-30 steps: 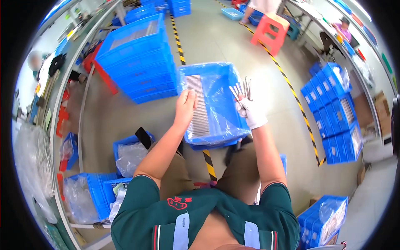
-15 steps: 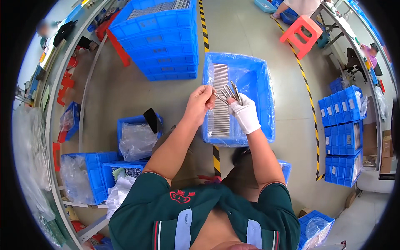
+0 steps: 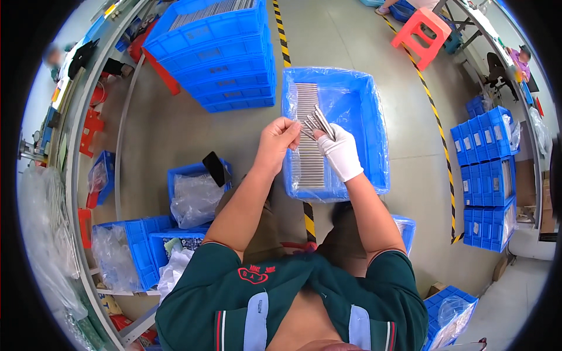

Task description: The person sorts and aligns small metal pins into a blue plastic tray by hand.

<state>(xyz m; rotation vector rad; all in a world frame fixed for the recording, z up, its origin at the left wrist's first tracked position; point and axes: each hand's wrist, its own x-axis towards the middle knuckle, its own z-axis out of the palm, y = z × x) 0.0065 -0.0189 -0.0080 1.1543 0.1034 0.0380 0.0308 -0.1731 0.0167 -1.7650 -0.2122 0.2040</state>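
My right hand [image 3: 341,153], in a white glove that leaves the thumb bare, is closed round several slim metal rods [image 3: 319,124], which fan out up and to the left. My bare left hand [image 3: 280,140] is closed in a pinch beside them; the end of one rod appears to meet its fingertips, though the exact contact is small to see. Both hands are over a blue plastic crate [image 3: 380,140] lined with clear film. Along the crate's left side lies a long row of similar rods [image 3: 309,169], packed side by side.
A tall stack of blue crates [image 3: 213,64] stands at the far left, rods in its top one. More crates [image 3: 483,175] are stacked at right, near a red stool [image 3: 422,36]. On my left, a dark phone [image 3: 215,168] rests on a crate holding plastic bags [image 3: 196,202].
The rods in my right hand have come closer together and lean further left. My left hand has shifted slightly left. The whole view has turned a little.
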